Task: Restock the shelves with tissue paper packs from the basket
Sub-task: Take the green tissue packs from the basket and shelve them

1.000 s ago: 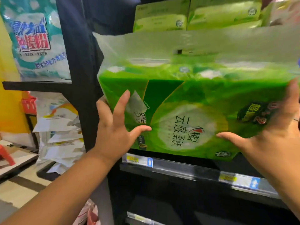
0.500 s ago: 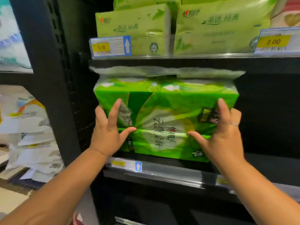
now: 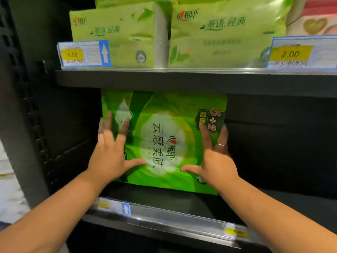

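Observation:
A bright green tissue paper pack stands upright on the dark middle shelf, set back from the front edge at the shelf's left part. My left hand lies flat against the left side of its front face, fingers spread and blurred. On the right side of that face rests my right hand, also flat with fingers apart and a ring on one finger. Neither hand wraps around the pack. No basket is in view.
The upper shelf just above the pack carries pale green tissue packs and price tags. A black perforated upright bounds the left. Dark shelf space lies right of the pack. A price rail runs along the front edge.
The pack went from held in the air by both hands to standing deeper on the middle shelf. Both hands shifted from gripping its sides to lying flat on its front.

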### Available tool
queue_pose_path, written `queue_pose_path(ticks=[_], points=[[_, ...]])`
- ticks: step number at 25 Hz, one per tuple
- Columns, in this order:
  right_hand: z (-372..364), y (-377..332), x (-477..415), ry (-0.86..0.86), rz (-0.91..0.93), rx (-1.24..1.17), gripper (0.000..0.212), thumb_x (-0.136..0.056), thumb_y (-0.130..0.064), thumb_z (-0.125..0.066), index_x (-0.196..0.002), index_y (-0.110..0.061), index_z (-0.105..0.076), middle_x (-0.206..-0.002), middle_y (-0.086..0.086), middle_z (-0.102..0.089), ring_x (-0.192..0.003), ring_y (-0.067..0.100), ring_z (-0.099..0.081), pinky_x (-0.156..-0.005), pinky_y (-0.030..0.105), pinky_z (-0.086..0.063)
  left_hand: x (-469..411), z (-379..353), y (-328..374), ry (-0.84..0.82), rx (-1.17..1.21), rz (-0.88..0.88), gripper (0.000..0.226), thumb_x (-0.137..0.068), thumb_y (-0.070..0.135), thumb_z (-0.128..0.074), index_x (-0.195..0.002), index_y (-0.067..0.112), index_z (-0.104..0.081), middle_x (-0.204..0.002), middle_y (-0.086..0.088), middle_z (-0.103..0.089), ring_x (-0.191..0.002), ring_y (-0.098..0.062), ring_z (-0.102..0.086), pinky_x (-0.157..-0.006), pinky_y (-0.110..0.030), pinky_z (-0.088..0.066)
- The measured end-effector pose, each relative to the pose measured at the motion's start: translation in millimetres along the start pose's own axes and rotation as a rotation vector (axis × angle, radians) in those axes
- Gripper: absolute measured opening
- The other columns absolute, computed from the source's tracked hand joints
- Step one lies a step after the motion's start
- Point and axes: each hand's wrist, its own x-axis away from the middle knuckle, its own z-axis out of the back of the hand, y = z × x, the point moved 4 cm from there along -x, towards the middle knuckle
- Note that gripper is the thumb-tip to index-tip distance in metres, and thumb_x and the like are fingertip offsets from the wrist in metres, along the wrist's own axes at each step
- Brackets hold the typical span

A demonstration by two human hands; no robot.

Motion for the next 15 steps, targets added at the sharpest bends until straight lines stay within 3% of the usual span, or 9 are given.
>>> queue_pose_path(ticks=[2, 3, 6, 8, 10, 13, 15], points=[[-8, -1, -3, 0.004, -0.011, 0.021, 0.127, -0.059, -0.081, -0.053, -0.114, -0.046, 0.055, -0.147, 0.029, 0.031, -0.134, 0.043, -0.037, -0.09, 0.042, -0.05, -4, -14, 4, -0.084, -0.121, -0.066, 0.128, -0.052, 0.099, -0.026, -0.152, 0.026, 0.01, -0.151, -0.034, 0.013, -0.137, -0.059, -0.012, -0.11, -0.067, -0.019], [-10, -4, -7, 0.014, -0.014, 0.003, 0.127, -0.06, -0.08, -0.055, -0.114, -0.047, 0.055, -0.146, 0.026, 0.033, -0.139, 0.042, -0.03, -0.093, 0.043, -0.049, -8, -17, 4, -0.119, -0.143, -0.054, 0.13, -0.05, 0.1, -0.025, -0.152, 0.029, 0.013, -0.153, -0.027, 0.016, -0.138, -0.059, -0.01, -0.109, -0.068, -0.019], [-20, -13, -25, -0.026, -0.036, -0.048, 0.129, -0.062, -0.071, -0.065, -0.115, -0.049, 0.05, -0.145, 0.023, 0.03, -0.143, 0.042, -0.011, -0.102, 0.047, -0.041, -15, -18, 5, -0.188, -0.153, -0.074, 0.12, -0.053, 0.089, -0.042, -0.152, 0.031, -0.004, -0.157, -0.013, 0.002, -0.139, -0.053, -0.015, -0.097, -0.069, -0.036], [-29, -15, -37, -0.06, -0.045, -0.072, 0.127, -0.065, -0.067, -0.068, -0.132, -0.043, 0.037, -0.146, 0.025, 0.027, -0.142, 0.044, -0.009, -0.103, 0.047, -0.039, -16, -25, 6, -0.215, -0.119, -0.124, 0.112, -0.058, 0.077, -0.058, -0.15, 0.036, -0.008, -0.157, -0.007, 0.0, -0.143, -0.045, -0.009, -0.093, -0.069, -0.04], [-36, -14, -46, -0.059, -0.053, -0.092, 0.126, -0.064, -0.068, -0.069, -0.145, -0.039, 0.023, -0.147, 0.024, 0.027, -0.143, 0.043, -0.007, -0.105, 0.046, -0.037, -15, -33, 5, -0.246, -0.105, -0.126, 0.111, -0.064, 0.076, -0.058, -0.148, 0.044, 0.006, -0.157, 0.0, 0.015, -0.145, -0.039, 0.008, -0.101, -0.07, -0.032], [-40, -7, -55, -0.081, -0.065, -0.11, 0.128, -0.059, -0.071, -0.068, -0.145, -0.042, 0.021, -0.148, 0.02, 0.031, -0.144, 0.042, -0.004, -0.108, 0.05, -0.035, -13, -41, 7, -0.358, -0.207, -0.111, 0.123, -0.057, 0.085, -0.053, -0.137, 0.048, 0.033, -0.147, 0.0, 0.044, -0.135, -0.035, 0.038, -0.11, -0.067, -0.008], [-35, -2, -54, -0.018, -0.018, -0.048, 0.132, -0.052, -0.077, -0.067, -0.142, -0.045, 0.025, -0.145, 0.017, 0.04, -0.143, 0.041, 0.009, -0.115, 0.058, -0.013, -14, -43, 10, -0.385, -0.259, -0.089, 0.127, -0.058, 0.085, -0.055, -0.131, 0.046, 0.042, -0.138, -0.002, 0.053, -0.13, -0.036, 0.044, -0.112, -0.066, -0.005]])
